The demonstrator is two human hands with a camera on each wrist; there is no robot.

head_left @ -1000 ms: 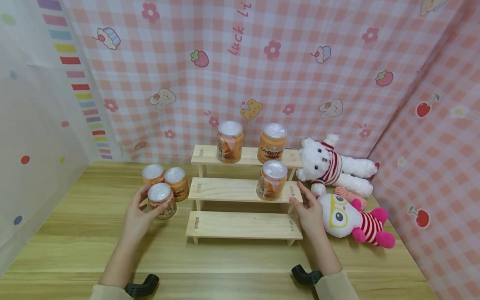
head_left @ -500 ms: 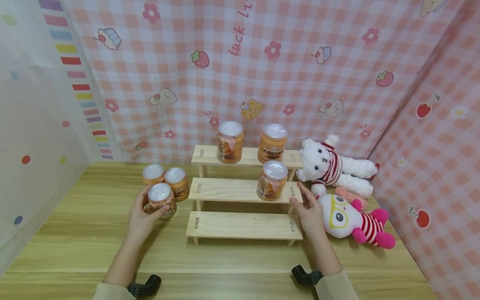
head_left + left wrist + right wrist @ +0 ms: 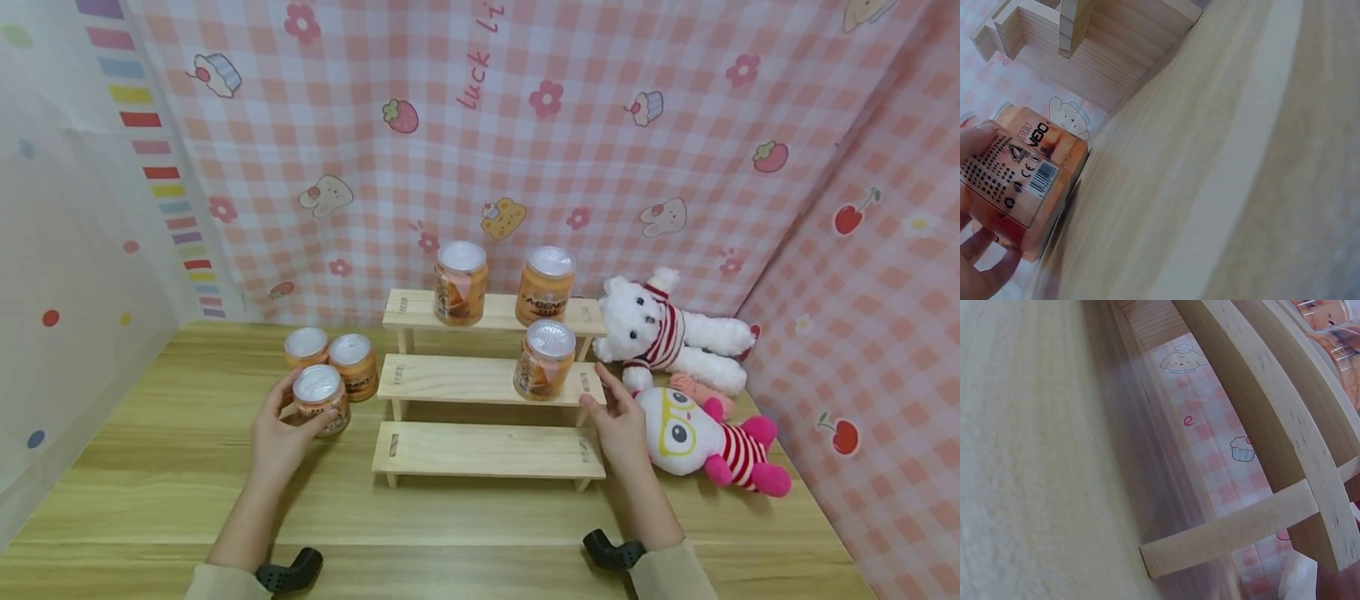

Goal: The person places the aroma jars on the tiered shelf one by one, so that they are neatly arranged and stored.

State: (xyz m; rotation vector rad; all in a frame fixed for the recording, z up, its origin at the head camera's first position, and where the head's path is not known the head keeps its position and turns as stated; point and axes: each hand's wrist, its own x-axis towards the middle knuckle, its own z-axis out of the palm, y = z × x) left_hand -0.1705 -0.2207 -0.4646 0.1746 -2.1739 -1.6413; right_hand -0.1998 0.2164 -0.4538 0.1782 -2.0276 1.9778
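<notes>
My left hand (image 3: 281,429) grips an orange-labelled can (image 3: 324,410) with a shiny silver top, thumb across its front. Its barcode side shows in the left wrist view. Two similar cans, one at the back left (image 3: 305,348) and one at the right (image 3: 358,368), stand close behind it. My right hand (image 3: 621,425) touches the right end of the three-tier wooden stand (image 3: 442,379), thumb at the middle tier's front edge, index finger along its end. Two cans stand on the top tier, left (image 3: 460,285) and right (image 3: 545,287). Another can (image 3: 543,362) stands on the middle tier's right.
A white plush bear (image 3: 660,329) and a plush doll with yellow glasses (image 3: 697,433) lie right of the stand, close to my right hand. A pink checked cloth (image 3: 450,150) hangs behind the wooden table (image 3: 450,533). The stand's leg (image 3: 1229,531) shows in the right wrist view.
The gripped can has shifted very slightly left and up in the head view, along with my left hand. My right hand, the stand and the other cans stay in place.
</notes>
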